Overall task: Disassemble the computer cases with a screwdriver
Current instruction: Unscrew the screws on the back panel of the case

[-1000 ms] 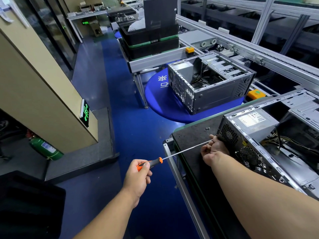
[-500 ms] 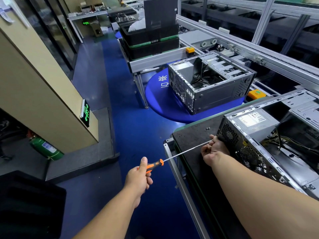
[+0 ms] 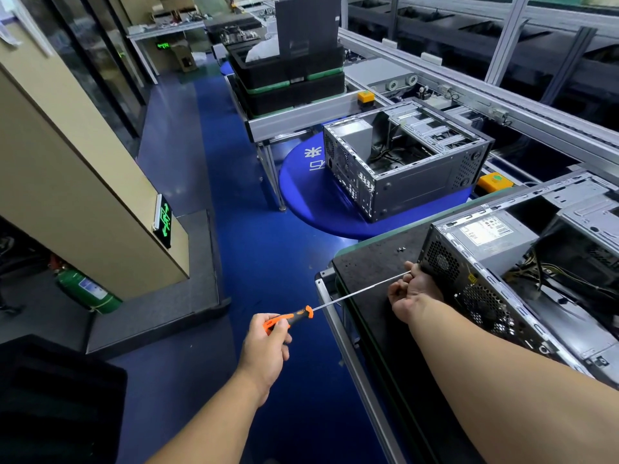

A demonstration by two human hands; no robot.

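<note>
Head view: backing out a rear screw on the near computer case (image 3: 522, 283).

Left hand (image 3: 268, 349) grips the screwdriver (image 3: 338, 301) handle; right hand (image 3: 412, 291), fingers curled, steadies the tip at the case's corner on the worktop (image 3: 368, 262). Next probably more turning, keeping straight.

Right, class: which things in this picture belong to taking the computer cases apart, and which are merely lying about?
Part of the job:
- orange-and-black long-shafted screwdriver, gripped by the left hand
- near open grey metal computer case, with the right hand at its rear corner
- second open grey case on the blue round platform
- small loose screws

Lying about:
- green fire extinguisher
- stacked black trays
</note>
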